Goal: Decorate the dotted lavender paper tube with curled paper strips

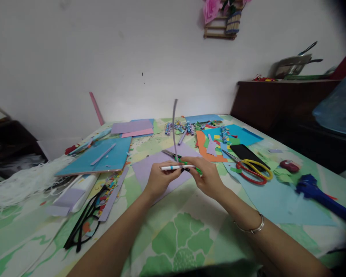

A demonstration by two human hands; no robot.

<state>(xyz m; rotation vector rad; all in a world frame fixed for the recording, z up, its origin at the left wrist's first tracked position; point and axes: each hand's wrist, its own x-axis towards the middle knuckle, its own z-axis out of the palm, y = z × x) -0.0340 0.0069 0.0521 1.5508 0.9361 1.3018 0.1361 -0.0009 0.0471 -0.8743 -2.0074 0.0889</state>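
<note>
A thin white stick with a blue band lies level between my two hands. My left hand is closed on its left part, fingers pinched near the middle. My right hand pinches the stick's right part. A narrow purple paper strip rises upright from between the hands, its lower end near the stick. Beneath the hands lies a purple sheet, and green-handled scissors rest on it, partly hidden by my right hand.
Red and yellow scissors, a black phone and a blue tool are at right. Glasses, a blue board and white cord are at left. Rolled paper pieces lie at the back.
</note>
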